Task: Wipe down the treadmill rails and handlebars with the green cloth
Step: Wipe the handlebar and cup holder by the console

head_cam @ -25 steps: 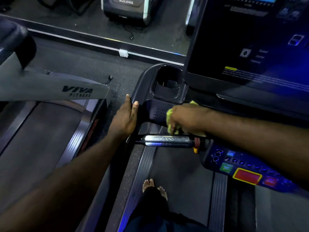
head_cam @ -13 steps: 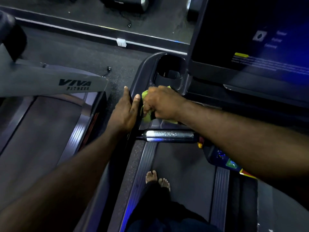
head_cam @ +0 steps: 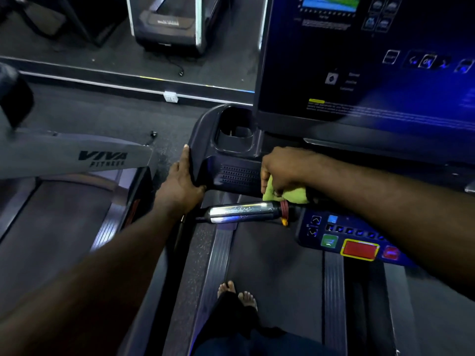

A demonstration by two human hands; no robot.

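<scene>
My right hand (head_cam: 285, 169) grips the bunched green cloth (head_cam: 295, 195) and presses it against the lower front of the dark console housing (head_cam: 231, 173), just above the inner end of the chrome handlebar (head_cam: 241, 213). My left hand (head_cam: 181, 185) lies flat against the housing's left outer edge, fingers pointing up, holding nothing. Most of the cloth is hidden under my right hand. The grey side rail (head_cam: 217, 263) runs down beside the belt.
A cup holder (head_cam: 235, 132) sits in the housing's top. The control panel (head_cam: 341, 237) with a red button lies right of the handlebar, the screen (head_cam: 372, 60) above. My bare feet (head_cam: 237, 292) stand on the belt. A neighbouring treadmill arm (head_cam: 77, 154) lies left.
My right hand has slid the green cloth rightward along the console front, from beside my left thumb to above the handlebar's inner end. My left hand stays on the housing edge.
</scene>
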